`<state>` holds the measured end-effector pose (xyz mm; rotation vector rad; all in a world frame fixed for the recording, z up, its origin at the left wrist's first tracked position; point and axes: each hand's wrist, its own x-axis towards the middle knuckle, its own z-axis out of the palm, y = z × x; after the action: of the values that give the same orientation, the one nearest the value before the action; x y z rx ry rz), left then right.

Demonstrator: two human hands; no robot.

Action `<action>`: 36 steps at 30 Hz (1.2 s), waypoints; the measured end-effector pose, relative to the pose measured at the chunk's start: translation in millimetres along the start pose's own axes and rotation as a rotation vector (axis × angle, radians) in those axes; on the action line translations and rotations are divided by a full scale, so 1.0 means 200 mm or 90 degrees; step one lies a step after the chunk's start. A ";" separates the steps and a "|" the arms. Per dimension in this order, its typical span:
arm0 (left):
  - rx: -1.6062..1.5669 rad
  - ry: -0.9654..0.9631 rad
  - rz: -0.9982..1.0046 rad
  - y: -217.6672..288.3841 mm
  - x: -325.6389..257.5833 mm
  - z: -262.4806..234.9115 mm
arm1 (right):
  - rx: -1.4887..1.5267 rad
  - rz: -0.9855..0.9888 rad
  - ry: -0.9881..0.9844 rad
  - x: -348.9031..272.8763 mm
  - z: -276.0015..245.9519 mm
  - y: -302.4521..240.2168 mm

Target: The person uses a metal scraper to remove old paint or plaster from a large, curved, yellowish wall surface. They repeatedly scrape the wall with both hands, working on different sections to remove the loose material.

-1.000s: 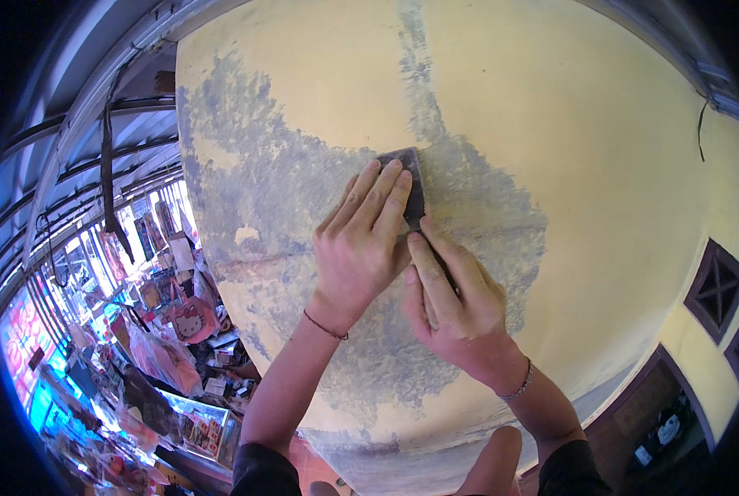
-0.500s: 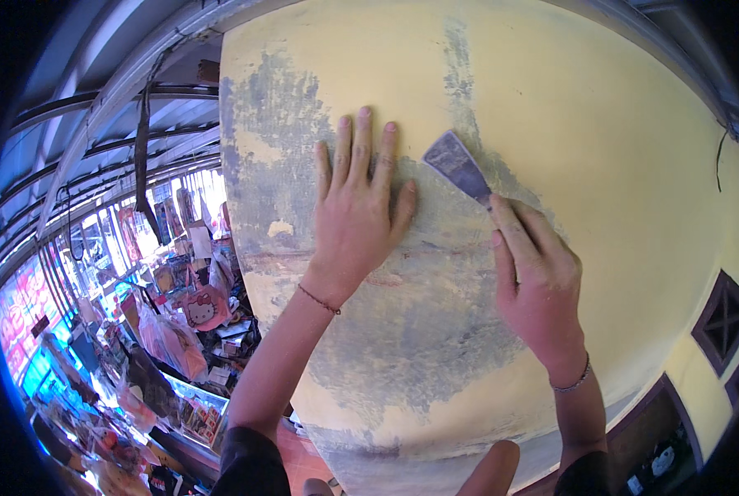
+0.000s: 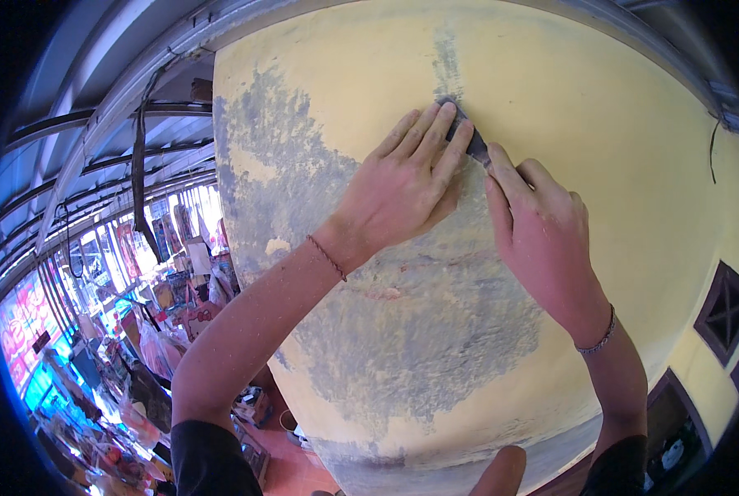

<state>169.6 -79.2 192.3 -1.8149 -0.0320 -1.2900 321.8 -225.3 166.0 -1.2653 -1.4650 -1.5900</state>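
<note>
A putty knife [image 3: 476,147] lies with its blade against the yellow wall [image 3: 626,182], at the upper edge of a rough grey patch where the paint is gone. My right hand [image 3: 545,231] is closed around its handle, the index finger stretched along it. On the blade rest the fingertips of my left hand [image 3: 407,183], its fingers straight and flat, hiding much of the metal. The bare grey area [image 3: 411,355] spreads below both hands, and a narrow grey streak [image 3: 445,58] runs up from the blade.
At the left, past the wall's edge, stand crowded goods and plastic bags [image 3: 159,347] over a reddish floor [image 3: 291,463]. A dark strap [image 3: 140,174] hangs from the roof beams. Dark-framed openings [image 3: 723,312] are at the right. My knee [image 3: 502,473] shows at the bottom.
My left hand has moved right and up from the bare wall onto the blade. The putty knife has shifted slightly upward, still in my right hand.
</note>
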 end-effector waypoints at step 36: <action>0.329 -0.073 -0.135 -0.80 0.20 -0.41 | -0.042 0.047 0.250 0.58 0.12 0.45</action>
<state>49.6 -53.8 330.7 -1.4574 -0.5815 -1.1810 370.0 -200.8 304.3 -0.9592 -1.1170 -1.7310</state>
